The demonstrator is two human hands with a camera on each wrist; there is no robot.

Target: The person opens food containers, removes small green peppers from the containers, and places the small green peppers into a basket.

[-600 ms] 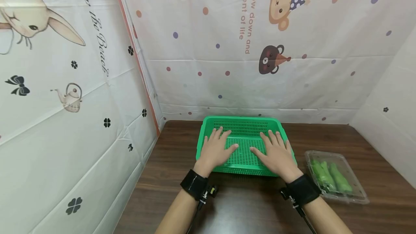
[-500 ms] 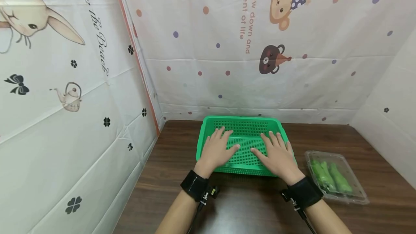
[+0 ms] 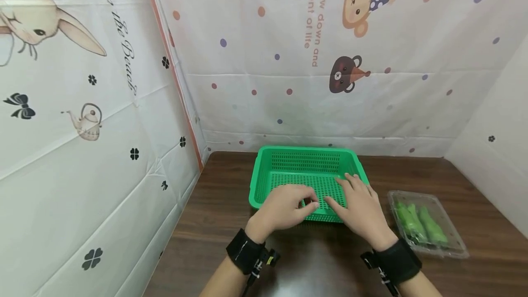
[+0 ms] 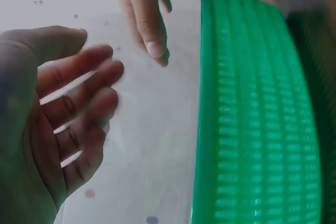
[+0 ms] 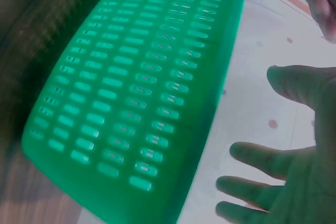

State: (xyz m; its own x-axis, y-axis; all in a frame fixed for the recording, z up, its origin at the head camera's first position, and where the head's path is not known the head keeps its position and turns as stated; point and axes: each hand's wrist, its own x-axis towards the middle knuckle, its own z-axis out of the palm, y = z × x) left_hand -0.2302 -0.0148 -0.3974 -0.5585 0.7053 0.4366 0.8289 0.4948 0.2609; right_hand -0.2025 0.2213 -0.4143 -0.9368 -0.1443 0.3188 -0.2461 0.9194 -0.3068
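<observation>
A green plastic basket [image 3: 307, 150] with slotted walls stands on the dark wood table. My left hand [image 3: 284, 206] hovers over its near left rim, fingers loosely bent toward the thumb. Seen in the left wrist view, that hand [image 4: 68, 108] holds nothing, and the basket wall [image 4: 257, 108] is to its right. Over the near right part of the basket is my right hand [image 3: 360, 207], its fingers spread and fairly straight. The right wrist view shows the basket's outer wall [image 5: 121, 82] beside the right fingers [image 5: 257, 158], with nothing in them.
A clear plastic box [image 3: 449, 219] holding long green vegetables [image 3: 431, 226] lies on the table [image 3: 486, 210], right of the basket. White printed sheets [image 3: 247, 45] hang behind the table and along both sides. Black bands with small cameras circle both wrists.
Both hands have drawn back toward me from over the basket. The left hand's fingers have gone from spread to bent, and the right hand has shifted slightly right. Basket and box have not moved.
</observation>
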